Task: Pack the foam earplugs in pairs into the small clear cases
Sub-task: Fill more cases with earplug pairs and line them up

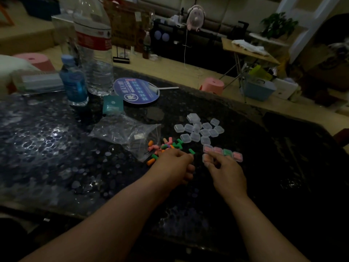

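Note:
Loose foam earplugs (166,146) in orange, pink and green lie in a small heap on the dark table (56,148). Several empty small clear cases (200,129) cluster to the right of the heap. A row of filled cases (224,152) holds pink and green plugs. My left hand (175,165) rests just in front of the heap, fingers curled; what they hold is hidden. A single green plug (191,151) lies by its fingertips. My right hand (224,171) pinches a clear case with an orange-pink plug (206,158) at the near left end of the filled row.
A crumpled clear plastic bag (126,133) lies left of the heap. Behind it are a teal packet (112,105), a round blue paper fan (138,91), a small blue bottle (74,82) and a large water bottle (94,46). The table's right edge runs close to the cases.

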`<state>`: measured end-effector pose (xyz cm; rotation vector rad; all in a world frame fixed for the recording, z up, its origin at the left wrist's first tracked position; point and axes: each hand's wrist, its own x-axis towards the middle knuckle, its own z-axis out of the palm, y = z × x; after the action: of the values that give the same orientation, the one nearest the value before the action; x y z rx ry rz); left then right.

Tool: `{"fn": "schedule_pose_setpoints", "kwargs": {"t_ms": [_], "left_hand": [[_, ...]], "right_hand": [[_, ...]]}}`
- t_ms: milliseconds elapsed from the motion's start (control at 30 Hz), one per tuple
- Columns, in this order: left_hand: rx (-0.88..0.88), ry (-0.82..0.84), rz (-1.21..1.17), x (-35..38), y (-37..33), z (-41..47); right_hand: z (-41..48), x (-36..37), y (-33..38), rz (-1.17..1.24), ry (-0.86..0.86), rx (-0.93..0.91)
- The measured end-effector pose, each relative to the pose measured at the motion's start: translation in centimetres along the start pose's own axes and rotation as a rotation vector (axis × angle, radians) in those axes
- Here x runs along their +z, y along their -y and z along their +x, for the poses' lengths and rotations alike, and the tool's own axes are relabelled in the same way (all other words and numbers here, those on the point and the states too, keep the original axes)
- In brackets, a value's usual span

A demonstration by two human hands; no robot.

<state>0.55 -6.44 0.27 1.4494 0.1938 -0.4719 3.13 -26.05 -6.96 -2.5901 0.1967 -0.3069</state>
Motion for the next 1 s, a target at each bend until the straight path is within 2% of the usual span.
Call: {"fn": "schedule_pose_setpoints", "kwargs": {"t_ms": [200, 333, 467, 600, 700, 800, 1000], "left_hand": [[0.008, 0.003, 0.003, -0.3, 0.0, -0.2], [0.012, -0.017, -0.033, -0.6, -0.5, -0.5], [0.079, -0.146, 0.001, -1.3, -1.4, -0.1], [0.108, -0.232, -0.122, -2.2, -2.5, 0.6], [0.084, -0.273, -0.273, -2.6, -3.4, 0.9], [0.082, -0.303, -0.325, -3.1, -3.7, 1.0], [0.063, -0.281, -0.305, -3.3, -3.4, 1.1]], "right_hand": [[-0.2, 0.3, 0.2, 0.026, -0.037, 0.034], [0.2, -0.7, 0.7, 0.090, -0.101, 0.125], [2.9, -1.0, 1.6, 0.069, -0.155, 0.154], [6.7, -0.5, 3.2, -0.062, -0.033, 0.166], [8.8, 0.0, 4.4, -0.214, 0.091, 0.225], [10.7, 0.7, 5.2, -0.341, 0.213, 0.297], [11.4, 1.2, 5.9, -0.396, 0.219, 0.332]]}}
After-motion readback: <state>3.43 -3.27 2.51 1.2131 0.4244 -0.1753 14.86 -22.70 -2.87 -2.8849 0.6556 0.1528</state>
